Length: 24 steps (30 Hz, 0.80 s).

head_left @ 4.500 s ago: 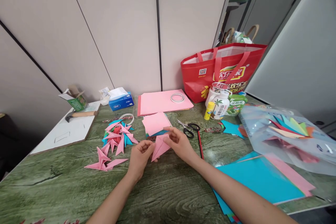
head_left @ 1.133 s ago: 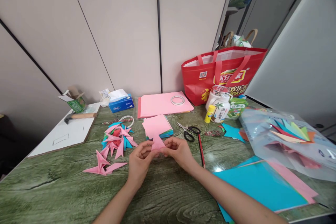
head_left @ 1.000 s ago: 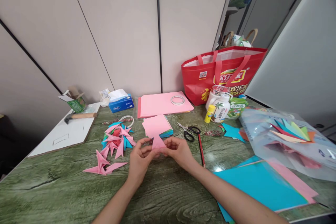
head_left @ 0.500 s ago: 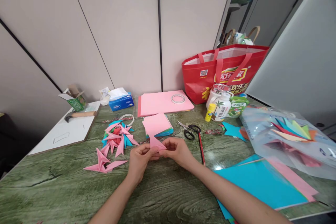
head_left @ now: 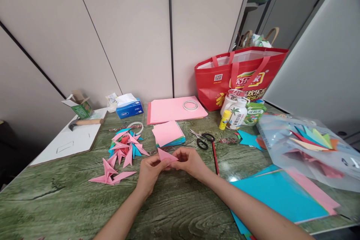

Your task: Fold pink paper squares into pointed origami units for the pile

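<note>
Between my two hands is a small folded piece of pink paper, its pointed tip turned up and away from me. My left hand pinches its lower left side, and my right hand grips its right corner. The fingertips hide the paper's lower edge. Just beyond lies a stack of square coloured paper, pink on top. To the left is a pile of folded paper pieces in pink, blue, red and green, with a pink pointed folded shape nearer me.
Black-handled scissors and a red pencil lie right of my hands. A yellow glue stick stands by a white jar. Blue sheets lie at right. A hammer rests on a white board. A red bag stands behind.
The pink paper now shows a single triangular tip; the upper part that stood up beyond my fingers is folded down. My hands have stayed in almost the same place.
</note>
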### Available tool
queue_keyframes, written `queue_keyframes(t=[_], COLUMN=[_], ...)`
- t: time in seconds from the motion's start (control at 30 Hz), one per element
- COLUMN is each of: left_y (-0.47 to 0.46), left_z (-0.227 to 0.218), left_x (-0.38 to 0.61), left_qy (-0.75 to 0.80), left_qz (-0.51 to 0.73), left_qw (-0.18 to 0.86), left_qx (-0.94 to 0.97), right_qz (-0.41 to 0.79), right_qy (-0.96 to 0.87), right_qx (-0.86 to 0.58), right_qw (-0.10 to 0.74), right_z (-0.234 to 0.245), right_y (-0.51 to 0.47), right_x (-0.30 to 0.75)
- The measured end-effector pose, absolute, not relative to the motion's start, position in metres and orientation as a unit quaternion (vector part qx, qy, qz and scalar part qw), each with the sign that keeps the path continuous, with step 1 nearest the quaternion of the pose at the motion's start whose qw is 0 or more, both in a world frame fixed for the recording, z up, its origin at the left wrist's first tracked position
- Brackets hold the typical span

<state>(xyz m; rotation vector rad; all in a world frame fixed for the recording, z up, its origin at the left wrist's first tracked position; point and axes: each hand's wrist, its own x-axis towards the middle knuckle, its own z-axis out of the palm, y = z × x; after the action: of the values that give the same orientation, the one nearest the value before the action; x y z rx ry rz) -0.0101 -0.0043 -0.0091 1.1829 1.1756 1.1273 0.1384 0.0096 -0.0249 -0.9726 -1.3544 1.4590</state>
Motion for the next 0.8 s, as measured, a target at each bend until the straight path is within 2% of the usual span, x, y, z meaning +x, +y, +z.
queue_keyframes(t=[0.3, 0.57, 0.8], left_y=[-0.0062, -0.0056, -0.0045], left_z=[-0.0079, -0.0113, -0.0057], left_x=[-0.0097, -0.0113, -0.0099], left_qy=[0.502, 0.463, 0.458], left_qz=[0.467, 0.486, 0.486], left_qw=[0.501, 0.571, 0.583], left_qx=[0.529, 0.472, 0.464], right_qz=[0.577, 0.588, 0.677], right_qy=[-0.544, -0.553, -0.478], right_qx=[-0.412, -0.399, -0.364], right_qw=[0.449, 0.434, 0.426], right_z=[-0.0304, -0.028, -0.0208], right_y=[0.0077, 0.0086, 0.0068], right_x=[0.1325, 0.1337, 0.1382])
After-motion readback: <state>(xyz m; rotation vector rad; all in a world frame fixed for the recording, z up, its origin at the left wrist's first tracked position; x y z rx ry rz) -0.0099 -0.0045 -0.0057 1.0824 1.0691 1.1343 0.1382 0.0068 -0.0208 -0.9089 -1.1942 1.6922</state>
